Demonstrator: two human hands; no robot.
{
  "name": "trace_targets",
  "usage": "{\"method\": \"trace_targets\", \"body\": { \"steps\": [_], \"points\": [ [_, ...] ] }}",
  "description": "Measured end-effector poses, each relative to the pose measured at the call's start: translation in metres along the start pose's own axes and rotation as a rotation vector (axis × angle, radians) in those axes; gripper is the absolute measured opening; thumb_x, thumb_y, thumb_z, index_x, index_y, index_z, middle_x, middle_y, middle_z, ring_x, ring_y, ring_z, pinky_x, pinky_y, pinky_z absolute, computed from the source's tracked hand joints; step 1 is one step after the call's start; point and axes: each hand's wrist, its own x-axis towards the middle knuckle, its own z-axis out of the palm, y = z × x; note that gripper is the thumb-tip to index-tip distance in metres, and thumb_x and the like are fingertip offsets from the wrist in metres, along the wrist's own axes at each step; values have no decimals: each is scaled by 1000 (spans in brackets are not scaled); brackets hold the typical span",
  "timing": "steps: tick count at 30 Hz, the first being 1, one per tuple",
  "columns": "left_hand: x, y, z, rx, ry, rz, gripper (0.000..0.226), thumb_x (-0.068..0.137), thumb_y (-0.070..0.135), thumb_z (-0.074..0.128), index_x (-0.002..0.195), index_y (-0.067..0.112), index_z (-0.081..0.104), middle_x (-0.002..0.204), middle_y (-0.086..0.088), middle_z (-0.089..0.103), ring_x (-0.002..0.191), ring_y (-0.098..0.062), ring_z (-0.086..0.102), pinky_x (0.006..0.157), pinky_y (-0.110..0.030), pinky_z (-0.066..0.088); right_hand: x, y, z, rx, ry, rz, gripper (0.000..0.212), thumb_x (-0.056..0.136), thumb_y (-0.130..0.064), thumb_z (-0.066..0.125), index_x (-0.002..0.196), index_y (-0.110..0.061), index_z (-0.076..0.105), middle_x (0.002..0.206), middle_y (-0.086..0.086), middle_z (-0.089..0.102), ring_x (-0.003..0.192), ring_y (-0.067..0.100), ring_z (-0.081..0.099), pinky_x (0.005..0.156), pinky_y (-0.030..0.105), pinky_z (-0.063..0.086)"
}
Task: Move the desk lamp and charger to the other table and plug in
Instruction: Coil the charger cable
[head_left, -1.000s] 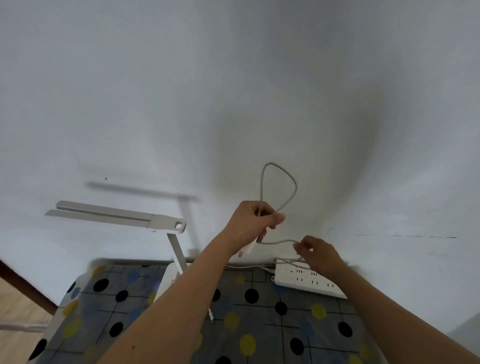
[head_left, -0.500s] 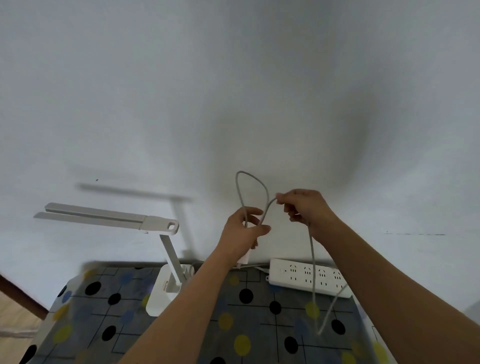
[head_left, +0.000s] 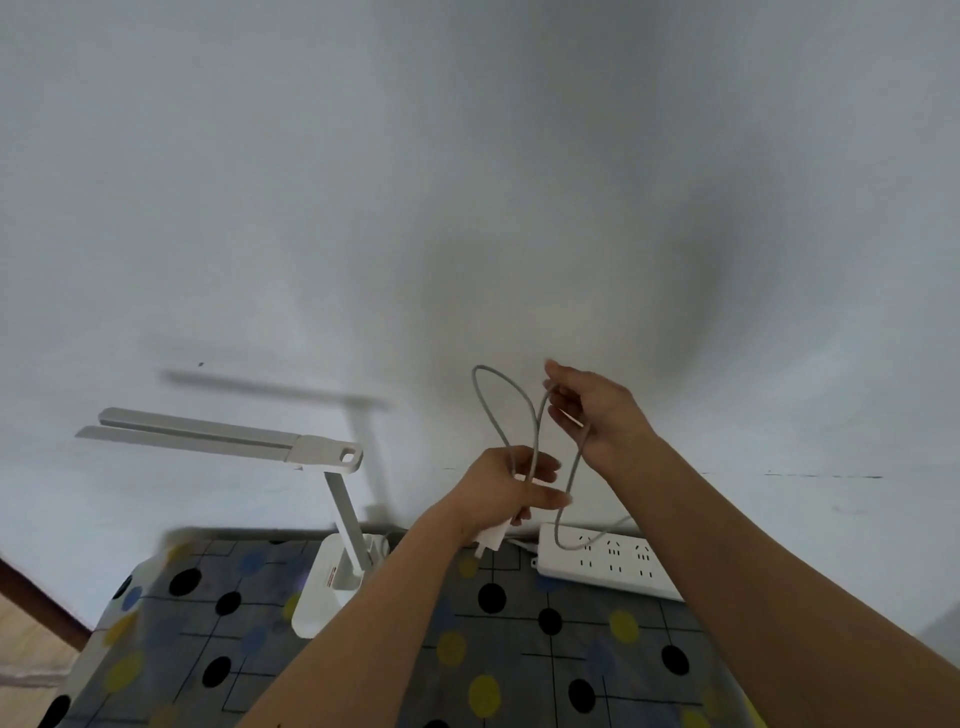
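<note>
Light, limp charger cable (head_left: 482, 400) looped, centre frame.
Loops and, seemingly, the rigid plug (head_left: 492, 535) are gripped by the left hand (head_left: 506, 486); a strand is pinched by the right hand (head_left: 597, 410).

The desk lamp (head_left: 228, 439) is white, and so are the charger (head_left: 493, 535) and the power strip (head_left: 608, 564). The charger's cable (head_left: 571, 478) is pale grey. The surface (head_left: 519, 649) is grey, crossed by thin black lines and dotted black, yellow and blue. The wall (head_left: 467, 182) is off-white.
</note>
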Motion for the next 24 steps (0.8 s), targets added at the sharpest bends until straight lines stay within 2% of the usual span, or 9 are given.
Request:
{"method": "trace_targets", "body": {
  "steps": [6, 9, 11, 16, 20, 22, 24],
  "points": [
    [-2, 3, 5, 35, -70, 10, 16, 72, 23, 80, 84, 16, 71, 77, 1, 72, 47, -6, 53, 47, -17, 46, -5, -3, 6, 161, 13, 38, 12, 77, -12, 76, 74, -11, 64, 71, 3, 63, 74, 13, 61, 78, 26, 52],
    [-3, 2, 4, 51, -77, 14, 14, 81, 31, 71, 80, 17, 69, 83, 3, 76, 48, -7, 51, 50, -19, 46, -8, -4, 4, 183, 15, 50, 11, 78, -12, 75, 75, -11, 65, 71, 4, 65, 71, 13, 61, 79, 27, 53],
    [-5, 1, 3, 61, -68, 17, 22, 86, 40, 64, 76, 21, 70, 87, 5, 76, 48, -7, 50, 52, -19, 47, -9, -5, 2, 177, 5, 54, 9, 81, -13, 73, 76, -12, 65, 73, 3, 65, 69, 12, 60, 81, 27, 52],
    [-5, -1, 2, 108, 22, 29, 35, 89, 50, 55, 69, 26, 71, 83, 5, 72, 57, -8, 51, 57, -21, 47, -10, -9, -8, 8, -54, 19, 10, 83, -21, 71, 76, -14, 69, 72, -1, 69, 75, 12, 62, 80, 29, 52],
    [-7, -3, 1, 92, 39, 38, 45, 92, 54, 46, 66, 23, 65, 82, -3, 63, 69, -12, 53, 64, -21, 47, -9, -7, -26, -59, -77, 35, 23, 86, -36, 66, 81, -15, 71, 84, 2, 71, 83, 15, 64, 79, 30, 53],
    [-7, -2, 0, 42, 79, 42, 47, 94, 52, 43, 62, 22, 60, 87, -3, 67, 75, -11, 55, 70, -24, 45, -8, -2, -37, -123, -54, 36, 24, 89, -34, 62, 84, -12, 71, 85, 4, 69, 79, 16, 62, 74, 28, 52],
    [-6, -1, -2, -16, 109, 52, 48, 96, 48, 41, 58, 21, 54, 87, -3, 69, 72, -9, 54, 69, -24, 42, -8, 7, -46, -293, -54, 42, 21, 91, -27, 60, 87, -10, 71, 88, 7, 69, 75, 16, 60, 69, 27, 50]
  ]
}}
